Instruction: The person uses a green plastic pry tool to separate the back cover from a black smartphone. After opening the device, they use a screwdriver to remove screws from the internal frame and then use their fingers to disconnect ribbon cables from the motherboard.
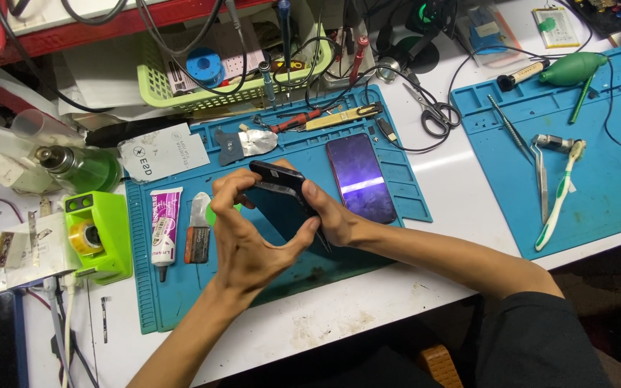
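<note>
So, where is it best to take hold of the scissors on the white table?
Probably grip the scissors at the black handle loops, coming from the near side: the loops point toward the person, while the closed blades point away toward the cables.

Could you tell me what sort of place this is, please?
Most likely a phone repair bench. Both hands hold a dark phone body over a blue work mat; a phone with a glossy purple screen lies beside them, with tweezers and scissors nearby.
</note>
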